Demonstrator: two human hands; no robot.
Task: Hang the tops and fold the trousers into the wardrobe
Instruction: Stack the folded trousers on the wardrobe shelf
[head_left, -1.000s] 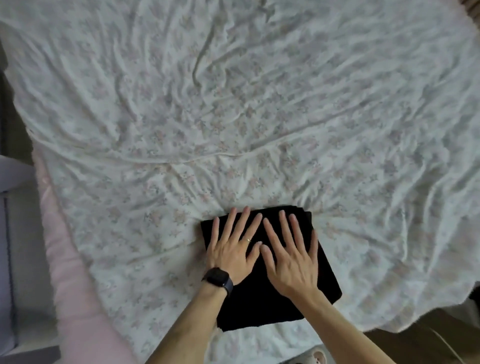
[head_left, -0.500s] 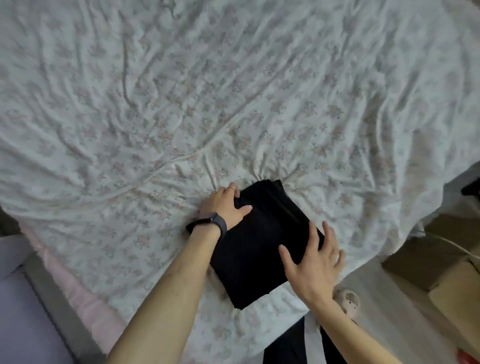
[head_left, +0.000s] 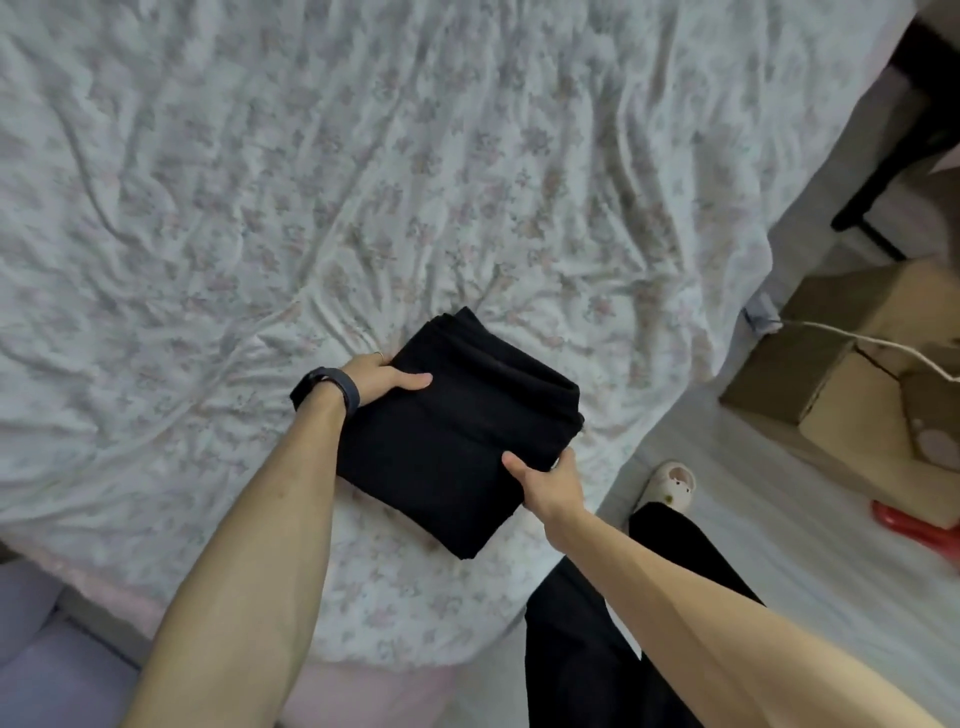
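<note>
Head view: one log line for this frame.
stage: fold done, pickup | folded black trousers: on floral bed sheet | left hand: grips left edge | right hand: grips right edge

left hand fingers: under folded trousers | right hand fingers: hidden too | box: cut off right

Black smartwatch, 1 ring on left hand; black trousers, cream slipper
</note>
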